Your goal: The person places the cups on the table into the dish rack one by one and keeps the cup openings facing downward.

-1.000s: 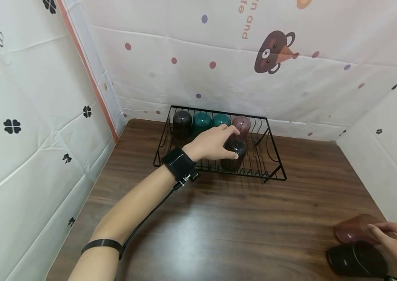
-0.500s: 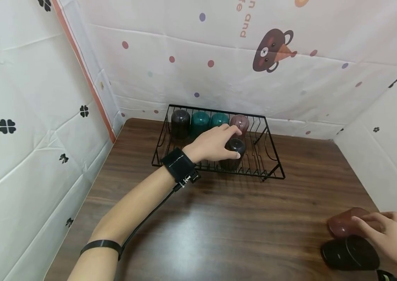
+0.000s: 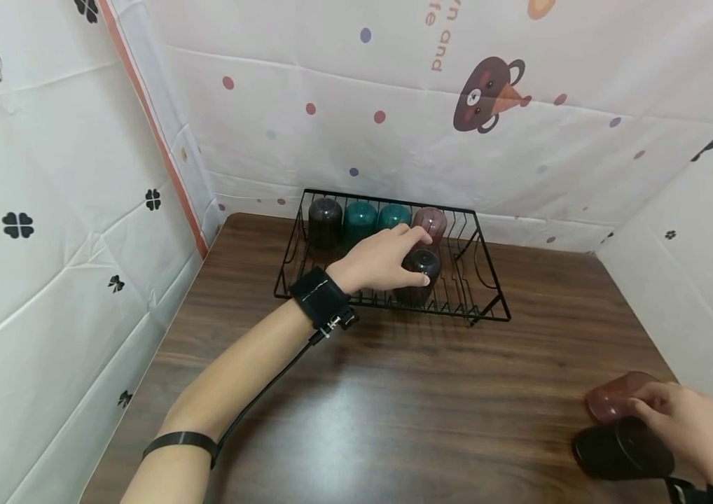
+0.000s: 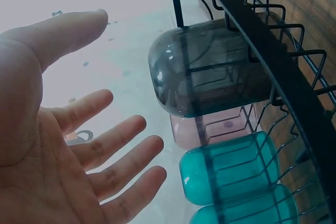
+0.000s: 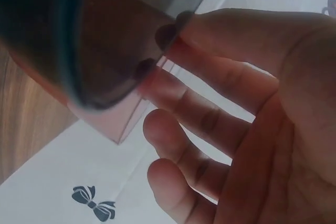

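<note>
My left hand (image 3: 382,260) hovers over the black wire rack (image 3: 489,318), fingers spread and relaxed. In the left wrist view they stay apart from an upturned smoky-grey cup (image 4: 205,69). Behind that cup the rack holds another dark cup (image 3: 325,220), two teal cups (image 3: 360,220) and a pink cup (image 3: 431,222), all bottom up. At the table's right side, my right hand (image 3: 684,423) pinches the open end of a reddish see-through cup (image 3: 611,397) lying on its side. A black cup (image 3: 605,451) lies alongside, below that hand, and partly hides the fingertips in the right wrist view.
The rack stands at the rear of the brown wooden table (image 3: 457,399), against a patterned cloth wall (image 3: 306,147). Cloth also rises at the left (image 3: 79,280) and right (image 3: 697,266). A cable (image 3: 268,381) runs along the left forearm.
My right hand has moved left over the two lying cups, and its thumb and fingers have drawn together at the reddish cup. The left hand stays where it was above the rack.
</note>
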`<state>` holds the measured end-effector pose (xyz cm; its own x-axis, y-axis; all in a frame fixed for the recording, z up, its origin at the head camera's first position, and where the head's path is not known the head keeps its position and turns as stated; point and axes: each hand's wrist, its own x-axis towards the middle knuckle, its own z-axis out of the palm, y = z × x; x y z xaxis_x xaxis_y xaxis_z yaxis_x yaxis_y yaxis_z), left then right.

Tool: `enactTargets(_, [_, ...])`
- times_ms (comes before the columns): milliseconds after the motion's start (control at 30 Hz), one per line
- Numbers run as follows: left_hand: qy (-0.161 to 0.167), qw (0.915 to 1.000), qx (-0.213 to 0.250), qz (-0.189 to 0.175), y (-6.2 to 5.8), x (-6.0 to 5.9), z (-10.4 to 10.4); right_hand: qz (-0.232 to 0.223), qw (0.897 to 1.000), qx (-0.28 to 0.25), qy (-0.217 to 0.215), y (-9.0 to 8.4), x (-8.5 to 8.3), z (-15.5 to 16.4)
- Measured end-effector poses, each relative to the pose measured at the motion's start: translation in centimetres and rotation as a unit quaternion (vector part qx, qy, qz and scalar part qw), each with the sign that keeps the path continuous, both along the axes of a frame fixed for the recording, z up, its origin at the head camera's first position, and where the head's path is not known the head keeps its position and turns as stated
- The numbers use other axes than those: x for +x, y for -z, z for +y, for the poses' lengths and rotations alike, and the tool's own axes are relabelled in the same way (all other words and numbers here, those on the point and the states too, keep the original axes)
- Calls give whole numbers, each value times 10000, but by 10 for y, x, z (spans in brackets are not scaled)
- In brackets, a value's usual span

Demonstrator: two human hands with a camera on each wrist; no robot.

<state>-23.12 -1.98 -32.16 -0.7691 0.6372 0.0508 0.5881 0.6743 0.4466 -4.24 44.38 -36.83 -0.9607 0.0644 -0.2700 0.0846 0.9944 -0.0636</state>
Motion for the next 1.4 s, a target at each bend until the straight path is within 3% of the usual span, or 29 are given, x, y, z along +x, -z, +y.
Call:
enactTargets(100, [5, 10000, 16, 0, 0, 2, -1, -207, 9998, 51, 43, 0, 0, -3])
enactTargets(567, [35, 10000, 66, 48, -3, 7, -4, 24, 9995, 188, -243, -7, 2, -23])
enactTargets(967, [106, 9999, 125, 33, -1, 12, -4, 909, 9927, 225, -755, -7, 1, -47])
enactTargets(1400, [74, 9997, 218, 112, 1, 17, -9, 1429, 9815, 86, -1270, -3, 7, -86])
